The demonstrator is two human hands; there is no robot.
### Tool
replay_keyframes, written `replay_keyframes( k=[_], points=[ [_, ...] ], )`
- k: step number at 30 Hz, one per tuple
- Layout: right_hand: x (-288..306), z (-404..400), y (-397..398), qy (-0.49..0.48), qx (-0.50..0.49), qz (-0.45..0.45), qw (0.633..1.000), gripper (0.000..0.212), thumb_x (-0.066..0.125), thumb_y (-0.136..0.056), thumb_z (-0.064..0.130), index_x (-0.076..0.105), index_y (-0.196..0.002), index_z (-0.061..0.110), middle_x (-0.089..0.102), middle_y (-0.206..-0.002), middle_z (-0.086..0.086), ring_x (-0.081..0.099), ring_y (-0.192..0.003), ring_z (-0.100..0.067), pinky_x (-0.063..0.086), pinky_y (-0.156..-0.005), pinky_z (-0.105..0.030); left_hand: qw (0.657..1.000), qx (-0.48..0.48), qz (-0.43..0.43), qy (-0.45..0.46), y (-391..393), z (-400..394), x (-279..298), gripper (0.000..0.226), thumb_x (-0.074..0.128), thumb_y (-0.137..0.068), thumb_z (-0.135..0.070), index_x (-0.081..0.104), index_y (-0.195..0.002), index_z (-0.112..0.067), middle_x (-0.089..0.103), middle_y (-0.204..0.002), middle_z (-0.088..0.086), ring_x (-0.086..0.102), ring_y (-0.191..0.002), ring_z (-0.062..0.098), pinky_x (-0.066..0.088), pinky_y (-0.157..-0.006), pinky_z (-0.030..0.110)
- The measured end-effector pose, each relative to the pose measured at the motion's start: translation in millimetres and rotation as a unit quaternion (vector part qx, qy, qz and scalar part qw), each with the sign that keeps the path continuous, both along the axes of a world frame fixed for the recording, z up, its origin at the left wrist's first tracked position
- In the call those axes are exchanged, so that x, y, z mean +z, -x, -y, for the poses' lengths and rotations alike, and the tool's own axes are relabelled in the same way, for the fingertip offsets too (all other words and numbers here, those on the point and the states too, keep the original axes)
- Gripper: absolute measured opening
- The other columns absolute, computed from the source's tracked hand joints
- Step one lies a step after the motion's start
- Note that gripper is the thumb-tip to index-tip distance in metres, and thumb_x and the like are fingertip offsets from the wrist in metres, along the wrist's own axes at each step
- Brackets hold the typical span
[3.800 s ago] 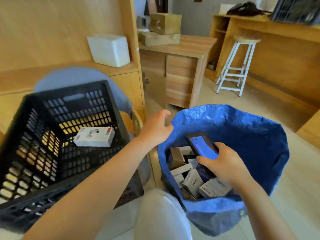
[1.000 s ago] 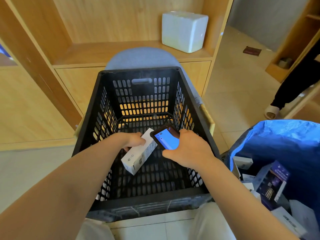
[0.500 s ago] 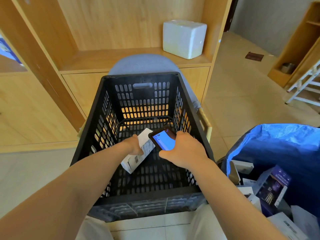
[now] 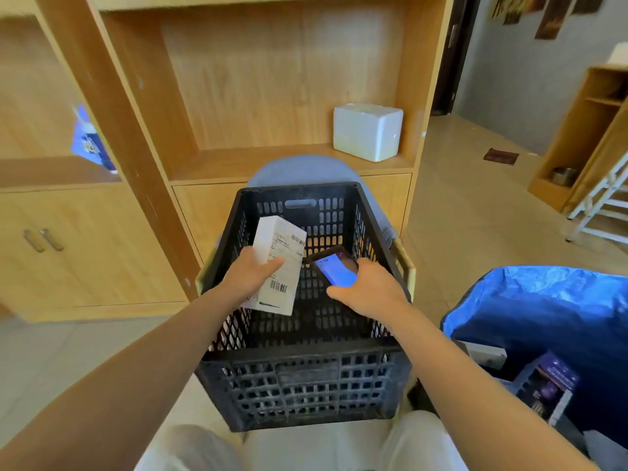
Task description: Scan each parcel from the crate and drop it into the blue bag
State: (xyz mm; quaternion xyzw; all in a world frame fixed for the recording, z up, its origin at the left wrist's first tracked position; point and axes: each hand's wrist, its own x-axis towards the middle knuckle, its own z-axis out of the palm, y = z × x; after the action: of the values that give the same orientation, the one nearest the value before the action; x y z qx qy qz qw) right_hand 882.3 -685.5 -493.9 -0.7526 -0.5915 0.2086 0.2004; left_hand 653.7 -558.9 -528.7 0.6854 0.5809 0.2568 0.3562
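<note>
Left hand [image 4: 253,277] grips a white parcel [image 4: 278,263], fingers curled round its lower left edge, label side up, lifted over the black crate [image 4: 306,385] and tilted. Right hand [image 4: 368,290] grips a phone [image 4: 334,268] with a lit blue screen, held just right of the parcel and angled toward it, above the crate interior. Blue bag [image 4: 543,300] stands open to the right, well apart from the parcel, with boxes already inside. Likely step: scanning this label. Risks: the parcel carries more than one barcode, one near the top right and one low near the fingers, so the phone could read the wrong one, or miss entirely since it sits beside the label rather than over it. The fingers sit close to the lower barcode and may shadow or cover it. The one-sided grip on a tilted box could slip and drop it back into the crate unscanned. Carrying it right to the bag with the phone hand in the path could knock them together.
</note>
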Motion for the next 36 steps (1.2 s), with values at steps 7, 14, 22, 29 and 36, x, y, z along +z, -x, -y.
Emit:
replay_keyframes(
  k=[7, 14, 22, 29, 36],
  points=[
    [40.8, 61.1, -14.1, -0.008, 0.003, -0.14, 0.99, 0.041, 0.075, -0.075, 0.051, 0.063, -0.094, 0.017, 0.065, -0.078, 0.001, 0.06, -0.068, -0.016, 0.043, -0.061, -0.031, 0.979, 0.088, 0.18, -0.028, -0.5, 44.8, 23.3, 0.043, 0.052, -0.095, -0.053, 0.046, -0.122, -0.021, 0.066, -0.11, -0.005, 0.068, -0.092, 0.012, 0.054, -0.068, 0.03],
    [54.2, 117.7, -17.7, 0.033, 0.025, -0.125, 0.991, 0.035, 0.076, -0.077, 0.048, 0.064, -0.091, 0.019, 0.066, -0.07, 0.006, 0.061, -0.065, -0.009, 0.044, -0.059, -0.024, 0.98, 0.065, 0.186, -0.033, -11.7, 65.9, 18.1, 0.031, 0.053, -0.099, -0.04, 0.039, -0.12, -0.022, 0.057, -0.112, -0.009, 0.063, -0.099, 0.011, 0.051, -0.059, 0.026],
    [42.0, 146.3, -10.6, 0.046, 0.061, -0.061, 0.995, 0.041, 0.075, -0.075, 0.055, 0.061, -0.099, 0.025, 0.067, -0.091, 0.004, 0.066, -0.083, -0.015, 0.053, -0.072, -0.031, 0.977, 0.078, 0.197, -0.029, -3.2, 67.8, 10.5, 0.041, 0.055, -0.099, -0.036, 0.037, -0.13, -0.017, 0.056, -0.123, -0.003, 0.06, -0.109, 0.018, 0.053, -0.08, 0.033],
    [32.8, 146.0, -6.8, 0.05, 0.066, -0.049, 0.995, 0.045, 0.073, -0.072, 0.061, 0.059, -0.099, 0.029, 0.065, -0.091, 0.006, 0.065, -0.082, -0.013, 0.056, -0.074, -0.032, 0.975, 0.075, 0.205, -0.031, -0.9, 68.7, 10.0, 0.046, 0.055, -0.099, -0.036, 0.034, -0.135, -0.017, 0.055, -0.129, -0.002, 0.06, -0.112, 0.019, 0.054, -0.084, 0.034],
    [32.3, 145.7, -6.5, 0.056, 0.067, -0.044, 0.995, 0.042, 0.074, -0.075, 0.058, 0.058, -0.1, 0.028, 0.064, -0.092, 0.006, 0.064, -0.082, -0.012, 0.053, -0.07, -0.027, 0.976, 0.073, 0.203, -0.03, -2.7, 71.2, 12.5, 0.046, 0.054, -0.099, -0.035, 0.034, -0.137, -0.018, 0.055, -0.129, -0.003, 0.06, -0.111, 0.017, 0.051, -0.074, 0.025]
  ],
)
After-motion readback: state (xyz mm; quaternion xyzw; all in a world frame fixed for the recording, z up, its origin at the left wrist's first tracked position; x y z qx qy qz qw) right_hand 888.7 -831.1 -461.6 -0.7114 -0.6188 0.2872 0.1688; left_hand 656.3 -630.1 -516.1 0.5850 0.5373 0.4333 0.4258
